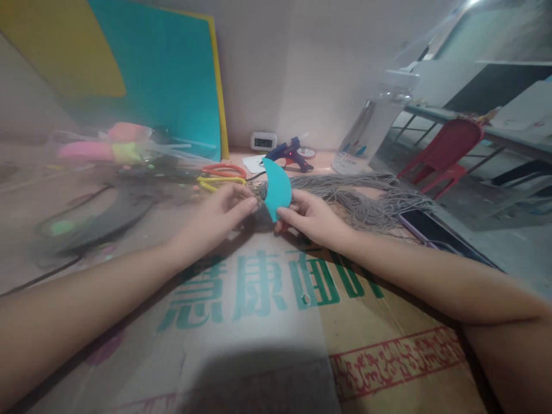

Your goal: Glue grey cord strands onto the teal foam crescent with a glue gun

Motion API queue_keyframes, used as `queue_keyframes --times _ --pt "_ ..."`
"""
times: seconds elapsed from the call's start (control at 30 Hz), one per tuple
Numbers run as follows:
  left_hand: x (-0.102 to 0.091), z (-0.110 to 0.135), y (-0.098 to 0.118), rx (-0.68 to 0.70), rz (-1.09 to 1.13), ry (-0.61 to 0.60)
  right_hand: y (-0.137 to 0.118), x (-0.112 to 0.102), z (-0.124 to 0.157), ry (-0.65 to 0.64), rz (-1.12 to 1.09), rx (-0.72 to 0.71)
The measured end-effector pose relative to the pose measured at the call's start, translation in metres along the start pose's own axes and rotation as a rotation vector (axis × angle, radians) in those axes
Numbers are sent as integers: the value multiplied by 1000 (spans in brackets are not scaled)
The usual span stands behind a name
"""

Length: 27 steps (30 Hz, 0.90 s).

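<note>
A curved turquoise piece (278, 187), like a fan or crescent cut from a thin sheet, stands upright in my right hand (308, 215). Its lower end is pinched between the thumb and fingers. Just left of it is my left hand (235, 207), with thumb and fingers curled together. Whatever lies between those fingertips, if anything, I cannot make out. Behind my left hand lie scissors with red and yellow handles (222, 171). Beyond the turquoise piece rests a dark blue glue gun (290, 154) with a small red light.
Grey cords (366, 198) spread behind my right hand, near a phone (444, 236). A clear bottle (366, 132) and a white digital clock (263, 141) stand at the back. Turquoise and yellow sheets (172, 75) lean on the wall. Printed cardboard (276, 345) covers the front.
</note>
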<state>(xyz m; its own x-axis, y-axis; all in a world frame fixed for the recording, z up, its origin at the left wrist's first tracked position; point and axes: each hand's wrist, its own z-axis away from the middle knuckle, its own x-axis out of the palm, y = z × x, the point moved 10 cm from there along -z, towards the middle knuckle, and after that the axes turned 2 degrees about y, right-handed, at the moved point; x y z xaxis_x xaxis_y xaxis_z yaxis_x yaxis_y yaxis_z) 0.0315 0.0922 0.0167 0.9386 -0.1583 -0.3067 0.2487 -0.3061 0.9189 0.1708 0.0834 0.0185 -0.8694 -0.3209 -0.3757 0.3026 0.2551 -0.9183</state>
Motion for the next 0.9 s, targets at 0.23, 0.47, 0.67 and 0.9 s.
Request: queue_keyframes --times 0.23,0.47,0.67,0.9 --pt "17 8 19 134 -401 -154 1 4 1 -24 -44 -12" --pt "15 7 22 129 -415 -129 4 10 3 -74 -80 -26" --pt "15 8 24 130 -445 -134 2 12 5 -93 -73 -23" --pt "17 9 23 172 -453 -145 -2 12 5 -90 -58 -90"
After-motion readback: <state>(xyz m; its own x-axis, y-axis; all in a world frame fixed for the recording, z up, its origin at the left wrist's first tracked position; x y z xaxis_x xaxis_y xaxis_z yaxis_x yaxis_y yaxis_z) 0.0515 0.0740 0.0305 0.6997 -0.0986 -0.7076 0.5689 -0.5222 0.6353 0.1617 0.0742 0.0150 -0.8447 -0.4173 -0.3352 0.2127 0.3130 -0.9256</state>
